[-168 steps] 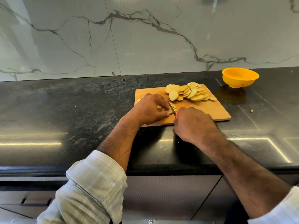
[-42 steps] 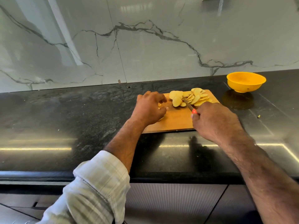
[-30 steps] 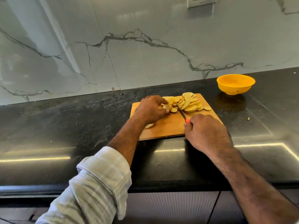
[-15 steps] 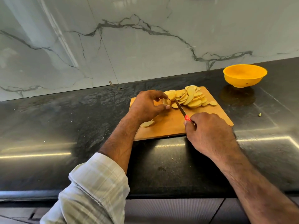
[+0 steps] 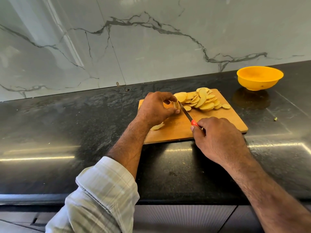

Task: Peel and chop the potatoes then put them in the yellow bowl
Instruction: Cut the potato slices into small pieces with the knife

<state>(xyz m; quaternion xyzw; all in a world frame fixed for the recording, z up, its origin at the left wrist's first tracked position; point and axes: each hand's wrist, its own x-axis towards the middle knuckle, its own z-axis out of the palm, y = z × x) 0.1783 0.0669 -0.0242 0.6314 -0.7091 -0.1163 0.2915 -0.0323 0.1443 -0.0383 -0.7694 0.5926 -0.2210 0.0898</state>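
A wooden cutting board (image 5: 217, 121) lies on the black counter. My left hand (image 5: 155, 108) pinches a small end piece of potato (image 5: 177, 105) at the board's left part. My right hand (image 5: 218, 138) grips a red-handled knife (image 5: 186, 112), whose blade rests against the right face of that piece. A pile of pale round potato slices (image 5: 201, 100) covers the board's far side. One loose slice (image 5: 157, 127) lies under my left wrist. The yellow bowl (image 5: 260, 77) stands to the right of the board and holds nothing that I can see.
The black stone counter (image 5: 67, 128) runs left and right, with a marble wall (image 5: 151, 39) behind it. A tiny green scrap (image 5: 275, 118) lies right of the board. Cabinet fronts sit below the counter's front edge.
My left hand has taken up the small potato piece and turned it on edge. The knife blade has come from near the slice pile to rest against this piece.
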